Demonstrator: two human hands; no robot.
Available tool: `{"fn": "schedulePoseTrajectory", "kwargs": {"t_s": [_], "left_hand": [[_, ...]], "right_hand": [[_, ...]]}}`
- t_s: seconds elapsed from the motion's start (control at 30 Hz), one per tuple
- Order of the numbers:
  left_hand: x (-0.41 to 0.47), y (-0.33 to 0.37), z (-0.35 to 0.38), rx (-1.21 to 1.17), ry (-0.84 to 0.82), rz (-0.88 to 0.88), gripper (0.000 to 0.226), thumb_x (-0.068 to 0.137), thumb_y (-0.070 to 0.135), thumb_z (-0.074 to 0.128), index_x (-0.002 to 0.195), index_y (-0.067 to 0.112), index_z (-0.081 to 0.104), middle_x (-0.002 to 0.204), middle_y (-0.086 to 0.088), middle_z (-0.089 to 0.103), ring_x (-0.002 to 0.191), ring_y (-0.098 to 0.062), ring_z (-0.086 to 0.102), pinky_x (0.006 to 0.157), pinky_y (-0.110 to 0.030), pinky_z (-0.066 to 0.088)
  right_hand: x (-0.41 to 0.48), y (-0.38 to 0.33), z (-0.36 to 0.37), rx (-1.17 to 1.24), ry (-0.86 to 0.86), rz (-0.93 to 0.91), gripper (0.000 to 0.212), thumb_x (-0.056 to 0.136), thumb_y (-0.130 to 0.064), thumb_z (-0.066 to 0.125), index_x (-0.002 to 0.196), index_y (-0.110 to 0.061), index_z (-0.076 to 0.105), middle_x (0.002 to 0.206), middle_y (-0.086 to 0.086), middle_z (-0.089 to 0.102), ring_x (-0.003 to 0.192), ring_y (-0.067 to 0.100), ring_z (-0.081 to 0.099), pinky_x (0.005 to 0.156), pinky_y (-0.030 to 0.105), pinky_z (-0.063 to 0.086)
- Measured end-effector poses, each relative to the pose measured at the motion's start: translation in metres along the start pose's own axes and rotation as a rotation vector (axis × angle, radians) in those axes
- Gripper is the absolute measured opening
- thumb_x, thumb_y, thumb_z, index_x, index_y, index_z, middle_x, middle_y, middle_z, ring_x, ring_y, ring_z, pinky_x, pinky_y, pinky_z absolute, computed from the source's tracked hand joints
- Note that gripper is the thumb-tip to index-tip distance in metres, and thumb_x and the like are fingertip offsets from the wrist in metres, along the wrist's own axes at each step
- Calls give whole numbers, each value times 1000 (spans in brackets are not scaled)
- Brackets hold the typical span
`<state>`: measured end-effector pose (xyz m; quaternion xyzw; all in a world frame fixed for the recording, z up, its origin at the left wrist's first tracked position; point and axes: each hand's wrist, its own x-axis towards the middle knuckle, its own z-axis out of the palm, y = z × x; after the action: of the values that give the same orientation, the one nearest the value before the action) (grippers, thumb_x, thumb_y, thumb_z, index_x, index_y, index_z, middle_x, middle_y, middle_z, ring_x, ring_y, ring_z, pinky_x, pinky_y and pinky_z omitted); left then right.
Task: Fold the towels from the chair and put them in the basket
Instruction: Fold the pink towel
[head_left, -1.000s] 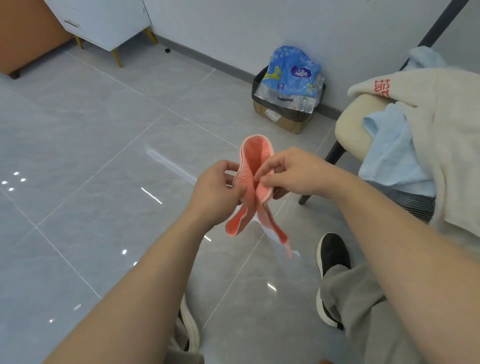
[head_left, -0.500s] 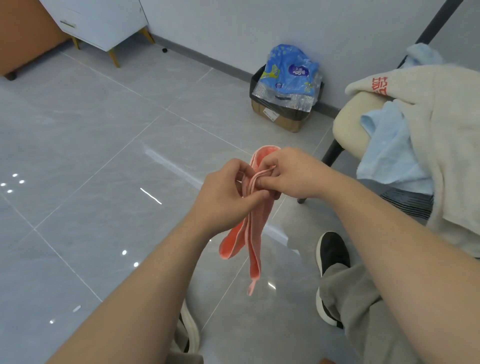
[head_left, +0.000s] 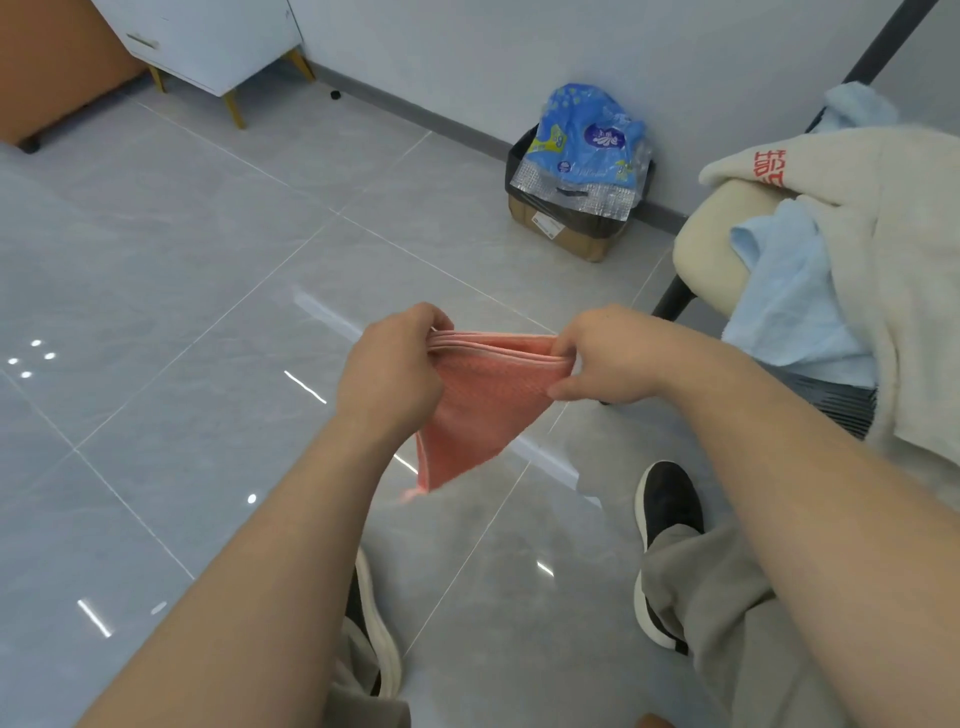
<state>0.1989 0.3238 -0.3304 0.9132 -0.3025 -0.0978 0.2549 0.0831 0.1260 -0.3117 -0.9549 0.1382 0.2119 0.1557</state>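
A small pink towel hangs in the air in front of me, folded into layers, its top edge stretched flat. My left hand pinches the top left corner and my right hand pinches the top right corner. The lower part droops to a point. At the right stands a chair with a cream seat, draped with a light blue towel and a large cream towel with red characters. No basket is in view.
A cardboard box lined with a black bag holds a blue plastic package by the far wall. A white cabinet on gold legs stands at the back left. Grey glossy floor tiles lie below. My two shoes and trouser legs are beneath my arms.
My hands have moved apart, pulling the bunched pink towel out into a flat, stretched top edge. Before, both hands held it close together with the ends dangling.
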Motion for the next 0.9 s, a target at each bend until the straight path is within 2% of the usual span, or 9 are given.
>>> {"fn": "schedulePoseTrajectory", "kwargs": {"t_s": [0.07,0.17,0.27,0.43,0.53,0.6,0.67,0.77,0.9], "left_hand": [[2,-4,-1,0,5,-42,50,70,-3,42,103,28,63,92,4,66,88,-24,59,70,-37,52],[3,-6,-3,-9,-7,-75,46,70,-5,42,100,24,63,88,2,64,84,-24,58,66,-35,51],[3,-4,-3,-9,-19,-74,42,71,-6,42,96,20,63,84,1,63,81,-24,56,61,-31,45],[5,1,-4,-104,-25,-139,36,74,-6,44,91,19,63,79,3,61,70,-11,54,53,-18,37],[8,-1,-3,-321,-18,-286,33,75,-1,47,92,20,67,86,0,69,81,-19,65,66,-32,55],[9,-1,-5,-425,6,-344,19,84,9,53,89,20,68,85,1,69,81,-19,66,73,-36,57],[10,0,-6,-440,25,-351,12,90,20,55,88,16,66,82,3,65,75,-17,59,70,-34,51],[10,2,-5,-492,57,-342,12,94,27,54,91,18,60,83,6,61,75,-14,55,67,-33,45],[4,9,-5,-440,107,-154,3,96,30,56,99,29,59,87,13,64,82,-7,60,71,-28,46]], "right_hand": [[2,-5,1,1,78,-50,32,75,-55,66,77,-24,70,82,-5,67,75,16,62,69,39,56],[0,-9,-2,3,128,-65,33,82,-50,67,68,-20,64,70,-1,63,66,17,58,62,39,53],[-3,-13,-6,-44,323,-86,32,86,-46,64,69,-19,59,74,0,65,75,24,60,67,38,47],[-3,-7,-9,274,388,-61,10,84,-27,74,91,-26,67,82,-6,65,84,17,61,76,35,49],[-3,-6,-7,508,414,-32,43,81,-18,77,115,-33,54,91,-7,67,83,10,64,76,31,50],[-2,-4,-10,611,398,4,48,81,-18,78,123,-28,57,93,-7,71,86,9,67,82,33,54],[-1,-1,-14,659,390,43,29,83,-19,77,111,-21,71,94,-4,73,90,13,68,87,39,55],[-2,-2,-15,720,390,62,14,84,-18,74,98,-19,74,93,-1,73,91,17,67,85,38,55],[-2,-1,-14,566,330,57,21,79,-16,70,95,-28,63,87,-9,67,78,9,63,64,25,47]]}}
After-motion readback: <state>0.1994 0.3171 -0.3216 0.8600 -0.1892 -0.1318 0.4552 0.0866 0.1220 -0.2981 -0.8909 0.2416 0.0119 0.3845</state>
